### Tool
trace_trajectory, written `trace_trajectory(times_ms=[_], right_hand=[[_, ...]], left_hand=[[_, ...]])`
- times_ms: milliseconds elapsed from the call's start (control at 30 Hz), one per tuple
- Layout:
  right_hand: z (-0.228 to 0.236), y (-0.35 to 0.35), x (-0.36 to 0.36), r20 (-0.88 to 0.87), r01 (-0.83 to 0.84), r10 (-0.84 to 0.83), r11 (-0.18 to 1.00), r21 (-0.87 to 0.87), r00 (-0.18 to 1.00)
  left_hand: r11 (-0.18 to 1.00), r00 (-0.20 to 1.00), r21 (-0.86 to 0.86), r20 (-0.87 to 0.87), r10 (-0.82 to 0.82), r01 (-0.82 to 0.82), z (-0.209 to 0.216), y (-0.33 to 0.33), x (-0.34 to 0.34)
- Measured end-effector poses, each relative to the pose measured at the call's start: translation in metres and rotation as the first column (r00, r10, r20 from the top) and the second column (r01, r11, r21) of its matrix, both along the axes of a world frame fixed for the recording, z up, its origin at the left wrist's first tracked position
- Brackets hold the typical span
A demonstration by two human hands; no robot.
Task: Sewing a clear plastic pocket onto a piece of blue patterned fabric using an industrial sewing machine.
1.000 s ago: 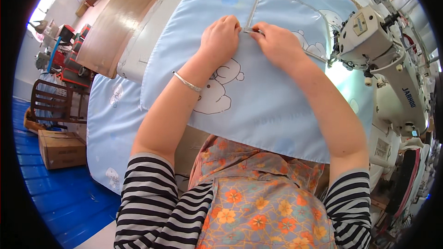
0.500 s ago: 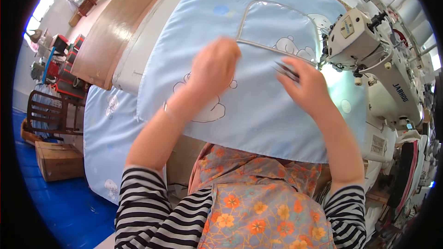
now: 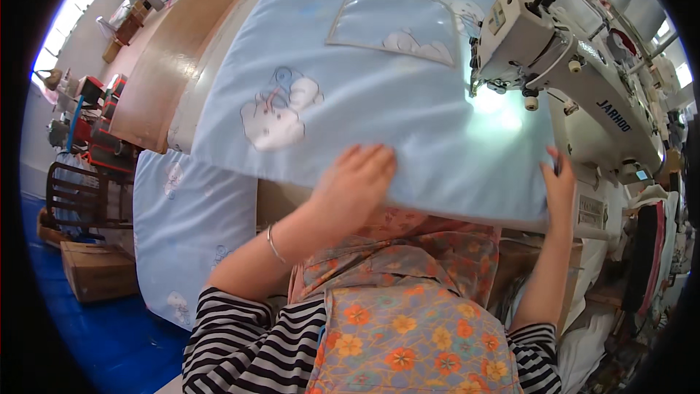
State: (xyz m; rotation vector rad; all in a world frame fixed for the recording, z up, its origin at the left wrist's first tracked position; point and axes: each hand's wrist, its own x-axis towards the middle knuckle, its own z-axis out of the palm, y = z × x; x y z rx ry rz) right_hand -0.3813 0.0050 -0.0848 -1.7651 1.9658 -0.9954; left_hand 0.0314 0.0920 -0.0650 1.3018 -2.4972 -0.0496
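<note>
A light blue cloth (image 3: 430, 124) printed with white cartoon animals lies spread over the sewing table. Near its far side is a clear window panel (image 3: 397, 22) edged in grey trim. My left hand (image 3: 359, 179) rests on the cloth close to its near edge, fingers stretched out flat. At the cloth's right edge is my right hand (image 3: 560, 186), closed around small dark thread snips (image 3: 558, 165), mostly hidden by the fingers. The lit head of a white sewing machine (image 3: 503, 44) stands over the cloth's right part, beside the window panel.
More of the blue cloth (image 3: 193, 226) hangs down at the left. A cardboard box (image 3: 100, 270) and a dark wooden chair (image 3: 76, 193) stand on the blue floor (image 3: 109, 343). Dark and white fabrics (image 3: 649, 270) are piled at the right.
The cloth has shifted left and its near edge has risen. My left hand has come down nearer me onto the cloth. My right hand has moved right, to the cloth's edge.
</note>
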Motion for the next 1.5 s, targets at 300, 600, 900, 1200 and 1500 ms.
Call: trace_trajectory(times_ms=[300, 600, 900, 1200, 1500], right_hand=[[-0.001, -0.091, 0.053, 0.223, -0.019, 0.025, 0.999, -0.03, 0.974], [0.003, -0.079, 0.053, 0.11, -0.125, 0.16, 0.953, -0.277, 0.981], [-0.028, -0.1, 0.0, 0.238, -0.05, 0.048, 0.999, 0.003, 0.97], [-0.02, -0.083, 0.014, 0.16, -0.351, 0.37, 0.927, -0.131, 0.915], [-0.017, -0.008, 0.046, 0.021, -0.228, 0.231, 0.968, -0.1, 0.973]], left_hand=[[0.977, 0.951, -0.106, 0.229, 0.206, -0.186, -0.008, -0.104, -0.005], [0.822, 0.834, -0.165, -0.204, 0.512, -0.545, -0.023, -0.318, 0.025], [0.963, 0.991, 0.238, -0.001, -0.133, 0.13, -0.004, -0.122, -0.006], [0.498, 0.523, 0.181, 0.133, 0.842, -0.848, -0.216, 0.107, 0.144], [0.321, 0.345, 0.154, 0.173, 0.922, -0.934, -0.328, 0.196, 0.262]])
